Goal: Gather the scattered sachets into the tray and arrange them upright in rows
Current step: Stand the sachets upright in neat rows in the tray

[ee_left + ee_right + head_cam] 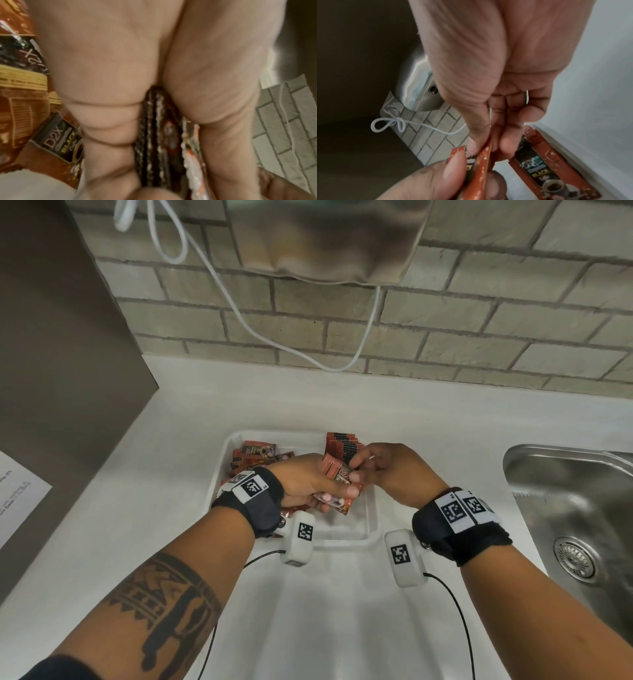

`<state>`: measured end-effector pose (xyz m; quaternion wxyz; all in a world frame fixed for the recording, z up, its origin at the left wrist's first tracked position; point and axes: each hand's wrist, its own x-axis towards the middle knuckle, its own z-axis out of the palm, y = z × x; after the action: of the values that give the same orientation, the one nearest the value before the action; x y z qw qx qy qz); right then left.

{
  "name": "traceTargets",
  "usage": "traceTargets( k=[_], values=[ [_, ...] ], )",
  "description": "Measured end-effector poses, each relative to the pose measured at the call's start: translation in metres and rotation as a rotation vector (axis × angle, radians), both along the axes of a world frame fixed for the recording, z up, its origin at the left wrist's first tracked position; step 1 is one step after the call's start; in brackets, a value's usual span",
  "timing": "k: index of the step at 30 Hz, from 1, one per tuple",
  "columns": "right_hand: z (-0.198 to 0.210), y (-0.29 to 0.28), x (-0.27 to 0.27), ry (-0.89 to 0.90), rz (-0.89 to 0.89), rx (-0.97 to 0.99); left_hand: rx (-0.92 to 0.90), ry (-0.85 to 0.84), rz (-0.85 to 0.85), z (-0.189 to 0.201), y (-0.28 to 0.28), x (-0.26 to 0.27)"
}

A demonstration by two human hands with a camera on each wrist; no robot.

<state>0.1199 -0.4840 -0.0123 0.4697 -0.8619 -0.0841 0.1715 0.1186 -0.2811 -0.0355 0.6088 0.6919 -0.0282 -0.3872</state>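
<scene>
**Status: Sachet Sorting Partly Complete**

The white countertop carries the tray, which sits just left of the steel sink. No sachets are visible on the countertop outside the tray, so judge gathering as largely done. In the tray's far right corner, one upright row stands complete. At the far left, loose sachets lie flat and unsorted; these remain to be stood up. Your left hand grasps a held bundle of sachets above the tray, fingers curled round it. Your right hand pinches a single sachet at the bundle's top edge between thumb and fingertips.
</scene>
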Motion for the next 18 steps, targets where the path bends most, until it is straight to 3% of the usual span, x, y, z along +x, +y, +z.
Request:
traceTargets(
  k=[3,7,11,18],
  values=[
    [0.005,0.001,0.003,-0.009,-0.076,0.122,-0.05,-0.02,-0.037,-0.001,0.003,-0.001],
    [0.008,0.002,0.005,-0.041,-0.095,0.084,-0.042,-0.103,0.001,0.001,0.0,-0.002],
    [0.012,-0.002,0.012,-0.141,-0.151,-0.019,0.16,-0.219,0.007,0.0,0.003,-0.003],
    [0.007,-0.004,0.006,-0.295,-0.065,-0.374,0.524,-0.097,-0.065,0.0,0.02,0.005]
  ],
)
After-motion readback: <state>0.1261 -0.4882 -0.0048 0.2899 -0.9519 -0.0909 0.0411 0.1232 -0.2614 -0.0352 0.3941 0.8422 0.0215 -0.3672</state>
